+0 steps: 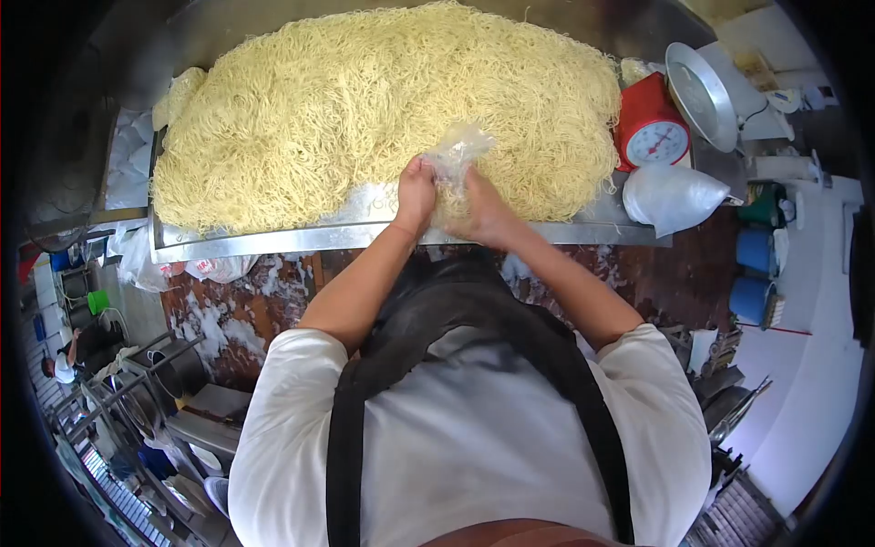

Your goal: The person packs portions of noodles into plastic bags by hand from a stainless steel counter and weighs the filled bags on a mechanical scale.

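Note:
A large pile of pale yellow noodles [365, 100] covers most of the metal table [301, 239]. At its front edge I hold a clear plastic bag [451, 169] with noodles in its lower part. My left hand [416, 194] is closed on the bag's left side near the top. My right hand [486, 211] wraps round its right side, and its fingers are partly hidden by the bag. The bag's loose upper end stands up between my hands.
At the right are a red dial scale [653, 128], a round metal pan [702, 96] and a stack of clear bags [673, 199]. White plastic bags [146, 260] hang below the table's left end. Another person [66, 365] is far off at the left.

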Demonstrator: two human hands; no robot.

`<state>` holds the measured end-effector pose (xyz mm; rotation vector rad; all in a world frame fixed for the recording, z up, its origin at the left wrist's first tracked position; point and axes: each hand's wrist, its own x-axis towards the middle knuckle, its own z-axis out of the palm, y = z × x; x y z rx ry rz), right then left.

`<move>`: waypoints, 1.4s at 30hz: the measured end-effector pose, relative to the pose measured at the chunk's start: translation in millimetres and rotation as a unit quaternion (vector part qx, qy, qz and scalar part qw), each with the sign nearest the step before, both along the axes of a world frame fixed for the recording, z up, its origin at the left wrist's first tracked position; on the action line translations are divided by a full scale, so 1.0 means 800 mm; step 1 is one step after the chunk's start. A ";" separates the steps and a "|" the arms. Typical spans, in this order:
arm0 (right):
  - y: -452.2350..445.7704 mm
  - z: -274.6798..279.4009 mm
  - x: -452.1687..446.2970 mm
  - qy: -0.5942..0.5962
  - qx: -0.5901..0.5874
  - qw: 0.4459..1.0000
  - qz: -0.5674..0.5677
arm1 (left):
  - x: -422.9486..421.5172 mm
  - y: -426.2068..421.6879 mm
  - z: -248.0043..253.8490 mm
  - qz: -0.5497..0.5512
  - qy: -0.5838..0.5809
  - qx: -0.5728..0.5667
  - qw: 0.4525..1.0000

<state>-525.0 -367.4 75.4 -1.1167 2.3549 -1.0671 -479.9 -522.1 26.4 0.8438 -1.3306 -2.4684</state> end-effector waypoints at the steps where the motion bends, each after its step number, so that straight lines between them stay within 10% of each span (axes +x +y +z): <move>1: -0.004 -0.001 0.023 0.040 0.053 0.998 0.012 | -0.002 0.009 0.001 0.022 -0.011 0.049 0.999; 6: -0.033 -0.082 0.031 0.068 0.166 0.983 -0.023 | -0.026 0.023 -0.011 0.104 -0.057 0.145 0.982; 12: -0.037 -0.071 0.010 0.067 -0.102 0.991 -0.059 | -0.023 0.008 -0.002 -0.003 -0.030 0.108 0.994; 15: -0.029 -0.041 -0.018 -0.249 0.030 0.965 -0.073 | 0.061 0.000 0.048 0.090 -0.053 0.028 0.994; 19: -0.034 -0.132 -0.018 -0.531 -0.303 0.776 -0.153 | 0.078 -0.004 0.067 -0.008 -0.265 0.175 0.948; 21: -0.061 -0.053 0.004 -0.464 -0.219 0.826 -0.231 | 0.019 -0.030 0.017 -0.011 -0.105 0.217 0.970; 22: -0.058 -0.025 -0.006 -0.394 -0.194 0.882 -0.173 | -0.002 -0.054 0.035 -0.046 -0.078 0.024 0.996; 24: -0.053 0.039 -0.045 -0.235 -0.139 0.961 -0.048 | -0.016 -0.114 0.100 -0.049 0.136 0.104 0.984; 28: -0.056 0.232 -0.047 -0.070 -0.252 0.963 0.067 | 0.002 -0.114 0.190 -0.007 0.078 -0.028 0.997; 32: -0.046 0.235 -0.077 0.216 -0.123 0.963 0.100 | 0.023 -0.077 0.219 -0.166 0.018 -0.032 0.986; 34: -0.047 0.223 -0.090 0.161 -0.066 0.982 0.072 | 0.022 -0.046 0.235 -0.234 -0.003 0.027 0.972; 42: -0.051 0.161 -0.046 0.290 -0.081 0.953 0.026 | -0.008 0.010 0.170 -0.082 0.053 0.301 0.949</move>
